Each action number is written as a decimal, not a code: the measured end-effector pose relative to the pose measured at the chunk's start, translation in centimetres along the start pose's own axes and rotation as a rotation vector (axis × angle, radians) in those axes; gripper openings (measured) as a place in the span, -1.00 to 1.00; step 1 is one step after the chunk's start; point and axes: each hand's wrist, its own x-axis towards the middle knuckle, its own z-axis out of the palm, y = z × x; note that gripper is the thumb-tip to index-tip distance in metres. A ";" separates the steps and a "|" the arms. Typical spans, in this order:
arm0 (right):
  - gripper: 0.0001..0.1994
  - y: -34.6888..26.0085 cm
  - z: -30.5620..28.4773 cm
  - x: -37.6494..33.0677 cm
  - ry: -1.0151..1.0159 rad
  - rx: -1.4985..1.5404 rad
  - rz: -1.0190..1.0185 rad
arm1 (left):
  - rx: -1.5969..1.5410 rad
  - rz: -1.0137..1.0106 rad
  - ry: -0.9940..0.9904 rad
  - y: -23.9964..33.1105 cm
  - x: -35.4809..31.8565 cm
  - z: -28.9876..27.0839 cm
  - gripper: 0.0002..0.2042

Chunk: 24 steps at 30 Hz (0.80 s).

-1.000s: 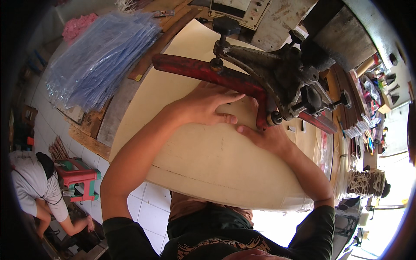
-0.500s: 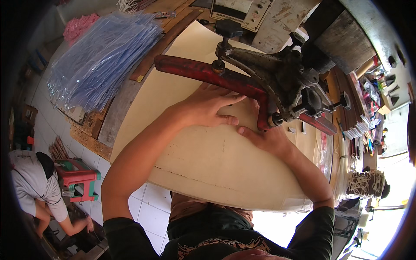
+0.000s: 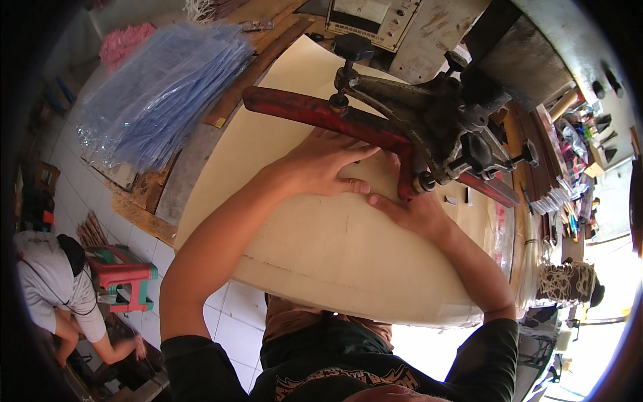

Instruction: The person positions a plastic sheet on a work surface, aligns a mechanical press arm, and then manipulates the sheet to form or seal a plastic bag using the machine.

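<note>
"So, how's the grip?"

"Left hand (image 3: 320, 166) spread, palm down on the sheet (image 3: 321, 238), clamping nothing; right hand (image 3: 422, 218) over it too (fingers partly hidden, so I can't tell their set)."

"And the bar?"

"Red bar (image 3: 362, 128), over the sheet, long arm slanting down rightward past the left fingertips; right hand's nearer its bend. Plastic stack (image 3: 164, 94) lies farther left."

Lg tan sheet (image 3: 321, 244), flat, w/ faint dark line nr front edge, partly under red bar (image 3: 372, 132)
</note>
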 end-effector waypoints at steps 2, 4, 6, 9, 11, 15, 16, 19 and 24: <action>-0.49 -0.6 -0.2 0.0 -0.018 0.012 0.053 | 0.023 0.028 0.051 -0.3 -0.2 0.2 -0.20; -0.50 -0.4 0.1 0.0 0.016 -0.020 0.005 | 0.042 0.054 0.089 -0.5 -0.2 0.5 -0.21; -0.51 0.1 0.2 0.0 0.039 -0.036 -0.043 | 0.060 0.077 0.116 -0.6 -0.1 0.6 -0.22; -0.53 0.6 0.3 -0.2 0.093 -0.133 -0.124 | 0.048 0.054 0.099 0.4 0.3 -0.3 -0.22; -0.48 0.0 0.3 -0.1 0.093 -0.171 -0.121 | 0.046 0.053 0.119 0.3 0.2 -0.2 -0.24; -0.35 -0.7 0.1 -0.2 0.010 -0.182 -0.062 | 0.056 0.035 0.125 0.5 -0.2 -0.5 -0.25; -0.33 -0.6 0.0 -0.4 -0.007 -0.197 -0.068 | 0.078 0.032 0.146 0.5 -0.1 -0.4 -0.26; -0.35 0.9 -0.9 -1.9 -0.078 -0.303 -0.142 | 0.120 0.015 0.216 0.2 -0.6 0.2 -0.31; -0.41 -2.9 -5.7 -9.4 -0.228 -0.393 -0.102 | 0.205 0.048 0.263 4.4 -8.0 0.1 -0.48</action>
